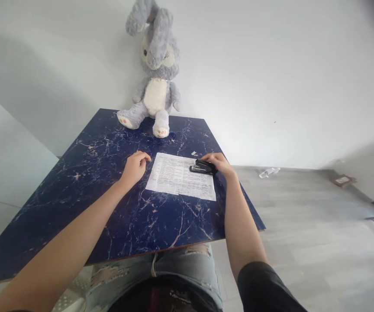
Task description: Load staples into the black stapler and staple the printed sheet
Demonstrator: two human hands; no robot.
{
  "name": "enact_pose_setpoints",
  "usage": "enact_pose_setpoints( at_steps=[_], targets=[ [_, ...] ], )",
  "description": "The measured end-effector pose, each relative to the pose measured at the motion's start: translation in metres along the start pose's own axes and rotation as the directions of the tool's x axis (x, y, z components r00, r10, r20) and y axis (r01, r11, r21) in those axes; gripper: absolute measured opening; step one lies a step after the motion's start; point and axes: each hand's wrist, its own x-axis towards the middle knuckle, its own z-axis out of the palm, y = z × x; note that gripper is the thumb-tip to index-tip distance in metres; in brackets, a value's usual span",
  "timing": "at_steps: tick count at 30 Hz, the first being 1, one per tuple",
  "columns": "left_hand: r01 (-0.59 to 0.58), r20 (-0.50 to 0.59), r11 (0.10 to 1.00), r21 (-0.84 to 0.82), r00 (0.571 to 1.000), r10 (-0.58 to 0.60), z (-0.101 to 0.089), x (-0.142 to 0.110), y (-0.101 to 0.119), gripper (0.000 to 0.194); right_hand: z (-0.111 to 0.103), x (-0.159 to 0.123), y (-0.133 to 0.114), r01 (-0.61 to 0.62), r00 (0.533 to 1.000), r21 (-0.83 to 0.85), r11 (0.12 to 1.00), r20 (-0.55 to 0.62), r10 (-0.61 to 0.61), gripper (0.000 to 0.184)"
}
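A printed sheet of paper point(180, 176) lies flat on the dark blue marbled table point(92, 186). My right hand point(218, 164) grips a black stapler point(201, 167) that rests on the sheet's right edge. My left hand point(135, 167) sits on the table just left of the paper, fingers loosely curled, holding nothing that I can see.
A grey and white plush rabbit point(156, 73) sits at the table's far edge against the white wall. A small white scrap point(194, 153) lies beyond the paper. On the floor to the right are a plastic bottle point(269, 172) and a small flat box point(344, 180).
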Motion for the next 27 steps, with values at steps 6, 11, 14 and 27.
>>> enact_pose_setpoints(
  at_steps=[6, 11, 14, 27],
  targets=[
    [0.023, -0.071, 0.999, -0.043, 0.997, -0.026, -0.009, 0.003, -0.012, 0.028, -0.005, 0.007, 0.003, 0.039, 0.976, -0.102, 0.994, 0.218, -0.016, 0.065],
    [0.261, -0.171, 0.954, -0.147, 0.943, -0.285, -0.019, 0.008, -0.035, 0.023, 0.002, 0.041, -0.005, -0.032, 0.824, -0.256, 0.966, 0.540, 0.170, 0.087],
    [0.362, -0.229, 0.906, -0.219, 0.883, -0.409, -0.025, 0.009, -0.040, 0.024, 0.008, 0.056, -0.014, -0.020, 0.759, -0.287, 0.958, 0.619, 0.201, 0.084],
    [-0.882, -0.133, 0.425, 0.204, 0.405, 0.905, -0.004, -0.060, 0.128, 0.020, 0.217, 0.156, -0.129, 0.398, 0.648, -0.126, 0.909, 0.740, -0.181, 0.071]
  ],
)
